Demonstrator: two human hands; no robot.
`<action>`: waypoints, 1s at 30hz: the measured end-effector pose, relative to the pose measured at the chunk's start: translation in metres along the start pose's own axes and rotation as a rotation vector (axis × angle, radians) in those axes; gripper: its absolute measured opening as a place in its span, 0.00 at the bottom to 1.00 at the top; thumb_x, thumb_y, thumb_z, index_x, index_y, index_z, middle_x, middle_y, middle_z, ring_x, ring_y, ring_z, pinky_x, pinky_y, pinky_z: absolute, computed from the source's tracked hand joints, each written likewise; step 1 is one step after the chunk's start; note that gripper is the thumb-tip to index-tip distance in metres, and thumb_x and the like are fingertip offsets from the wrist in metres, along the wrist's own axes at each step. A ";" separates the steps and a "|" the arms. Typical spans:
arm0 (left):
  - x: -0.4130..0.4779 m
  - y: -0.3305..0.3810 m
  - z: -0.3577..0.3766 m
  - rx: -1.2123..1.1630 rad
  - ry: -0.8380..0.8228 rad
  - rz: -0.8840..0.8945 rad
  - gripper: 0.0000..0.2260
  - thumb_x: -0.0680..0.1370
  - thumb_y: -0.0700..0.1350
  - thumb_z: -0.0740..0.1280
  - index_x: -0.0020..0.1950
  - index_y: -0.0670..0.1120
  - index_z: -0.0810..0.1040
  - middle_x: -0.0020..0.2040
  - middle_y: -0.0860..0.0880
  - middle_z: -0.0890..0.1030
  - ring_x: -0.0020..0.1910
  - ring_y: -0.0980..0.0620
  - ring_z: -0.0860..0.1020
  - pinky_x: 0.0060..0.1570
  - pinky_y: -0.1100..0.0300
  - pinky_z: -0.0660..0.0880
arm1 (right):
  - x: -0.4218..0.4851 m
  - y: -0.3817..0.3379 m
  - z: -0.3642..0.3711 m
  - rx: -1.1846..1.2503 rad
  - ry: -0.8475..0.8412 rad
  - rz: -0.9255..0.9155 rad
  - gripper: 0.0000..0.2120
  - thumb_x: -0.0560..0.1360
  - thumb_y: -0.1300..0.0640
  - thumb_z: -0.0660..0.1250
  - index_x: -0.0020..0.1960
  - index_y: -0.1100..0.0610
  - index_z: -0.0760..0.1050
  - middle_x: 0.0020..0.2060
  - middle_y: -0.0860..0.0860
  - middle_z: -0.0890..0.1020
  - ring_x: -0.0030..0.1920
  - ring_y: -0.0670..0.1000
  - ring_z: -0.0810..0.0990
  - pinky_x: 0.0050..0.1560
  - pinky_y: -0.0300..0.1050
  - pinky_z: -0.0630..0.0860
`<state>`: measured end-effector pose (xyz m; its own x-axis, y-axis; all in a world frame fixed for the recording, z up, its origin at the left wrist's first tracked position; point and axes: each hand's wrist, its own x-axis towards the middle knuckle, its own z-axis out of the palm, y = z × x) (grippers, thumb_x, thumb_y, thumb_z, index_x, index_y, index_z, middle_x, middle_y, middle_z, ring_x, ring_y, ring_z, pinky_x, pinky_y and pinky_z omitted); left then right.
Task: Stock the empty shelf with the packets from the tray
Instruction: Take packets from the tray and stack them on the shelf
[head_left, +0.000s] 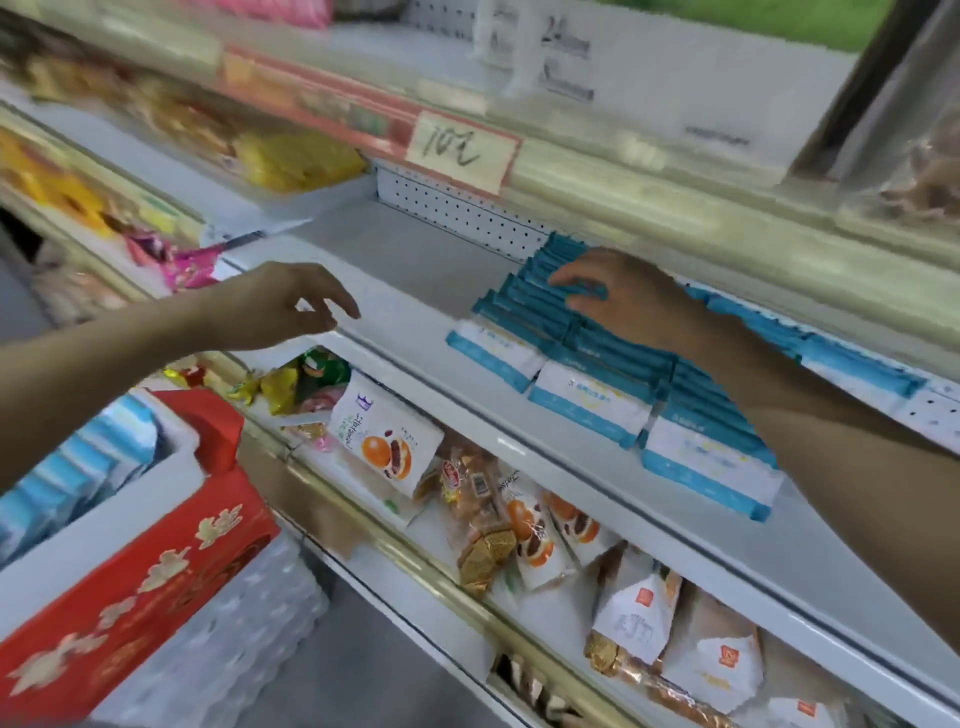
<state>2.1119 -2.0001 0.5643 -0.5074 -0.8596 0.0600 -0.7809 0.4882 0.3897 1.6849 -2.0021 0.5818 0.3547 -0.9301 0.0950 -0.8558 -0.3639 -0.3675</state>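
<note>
Rows of white and teal packets (592, 400) stand on the grey shelf (415, 260), filling its right half. My right hand (623, 296) rests on top of the back left row, fingers curled over the packets' top edges. My left hand (296, 304) hovers above the shelf's front edge at the left, fingers loosely bent and holding nothing. At the lower left, a red box with gold flowers (135, 571) holds more blue and white packets (57, 473).
The shelf below holds bread and cake packets (379, 441). Yellow snack bags (296, 161) sit on the shelf to the upper left. A handwritten price tag (457, 150) hangs above. The perforated back panel (457, 213) closes off the shelf behind.
</note>
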 end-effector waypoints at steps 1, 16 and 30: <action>-0.017 -0.014 -0.005 -0.005 -0.004 -0.046 0.12 0.81 0.43 0.69 0.58 0.61 0.81 0.58 0.60 0.78 0.53 0.65 0.80 0.56 0.56 0.78 | 0.015 -0.019 0.010 -0.046 0.006 -0.069 0.15 0.82 0.55 0.66 0.69 0.49 0.77 0.60 0.44 0.76 0.58 0.46 0.75 0.57 0.40 0.68; -0.326 -0.205 -0.007 0.010 0.154 -0.710 0.13 0.79 0.40 0.71 0.62 0.50 0.81 0.58 0.53 0.82 0.50 0.53 0.82 0.58 0.54 0.77 | 0.168 -0.332 0.238 -0.076 -0.366 -0.598 0.16 0.79 0.49 0.65 0.67 0.43 0.76 0.58 0.45 0.78 0.54 0.46 0.79 0.55 0.48 0.77; -0.418 -0.252 0.014 -0.076 0.252 -0.920 0.15 0.77 0.46 0.66 0.62 0.55 0.81 0.55 0.58 0.81 0.50 0.61 0.80 0.51 0.63 0.76 | 0.166 -0.500 0.444 0.055 -0.686 -0.575 0.19 0.79 0.60 0.64 0.70 0.57 0.76 0.68 0.59 0.75 0.69 0.59 0.73 0.69 0.47 0.65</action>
<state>2.5152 -1.7619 0.4285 0.3934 -0.9131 -0.1072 -0.8044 -0.3984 0.4407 2.3384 -1.9527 0.3705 0.8851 -0.3644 -0.2894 -0.4635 -0.7451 -0.4796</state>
